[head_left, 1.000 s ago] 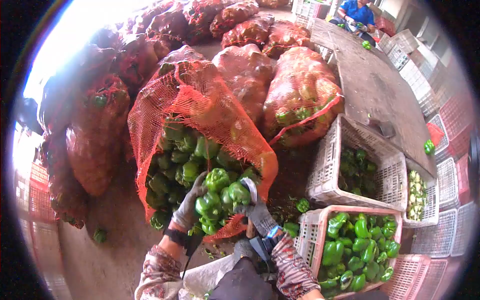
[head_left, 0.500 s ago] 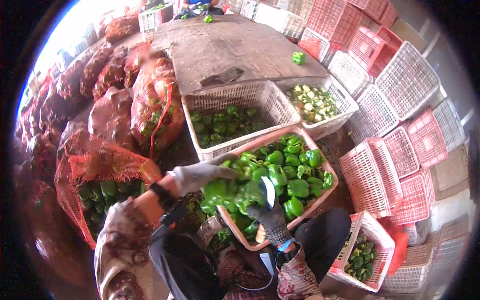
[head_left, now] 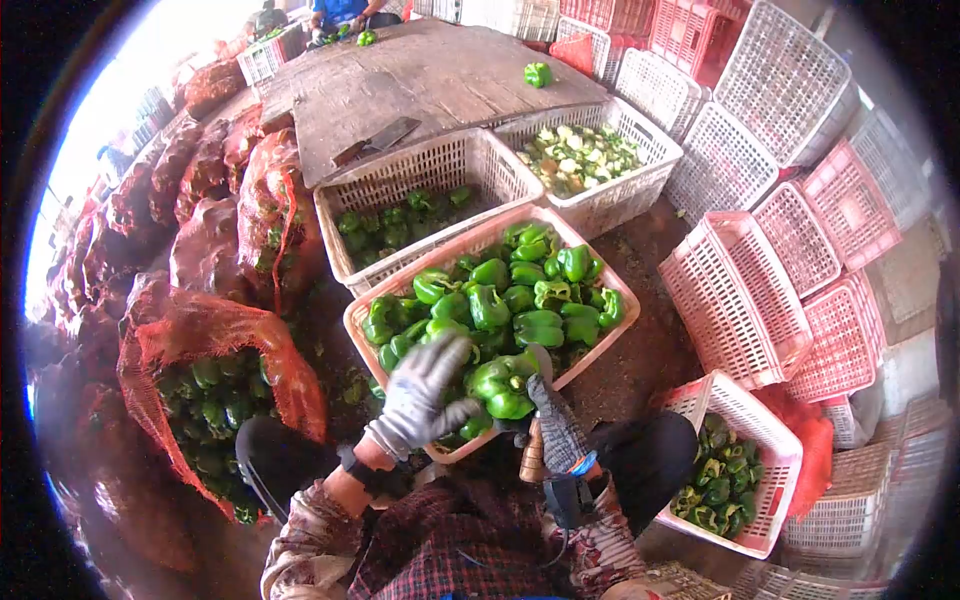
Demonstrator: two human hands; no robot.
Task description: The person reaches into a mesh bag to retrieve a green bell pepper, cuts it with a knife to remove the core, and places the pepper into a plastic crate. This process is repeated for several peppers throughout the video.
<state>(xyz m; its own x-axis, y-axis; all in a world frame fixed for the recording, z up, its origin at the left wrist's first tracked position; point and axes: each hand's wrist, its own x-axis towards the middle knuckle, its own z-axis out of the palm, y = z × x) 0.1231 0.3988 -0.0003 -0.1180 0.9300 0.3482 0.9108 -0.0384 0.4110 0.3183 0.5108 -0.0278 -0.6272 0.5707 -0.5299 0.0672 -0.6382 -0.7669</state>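
My left hand (head_left: 425,395), in a light grey glove, is open over the near left corner of a pink crate (head_left: 628,322) heaped with green bell peppers (head_left: 538,328). Its fingers reach out flat, the thumb at the side of one large bell pepper (head_left: 502,388). My right hand (head_left: 560,432), in a darker grey glove, is closed on a knife; the wooden handle (head_left: 532,455) points down towards me. Part of the blade (head_left: 543,362) shows beyond the large pepper, whose right edge meets my right thumb.
Behind stand a white crate (head_left: 332,235) with peppers and another (head_left: 665,165) of pale cut pieces. A cleaver (head_left: 375,140) and a loose pepper (head_left: 537,74) lie on the board (head_left: 440,85). Mesh sacks (head_left: 215,245) line the left, stacked crates (head_left: 740,300) the right. Someone (head_left: 345,15) sits far back.
My left hand has drawn back towards me, its fingers now spread. The blurred peppers between my hands have given way to one clear pepper by my right thumb. The view has shifted.
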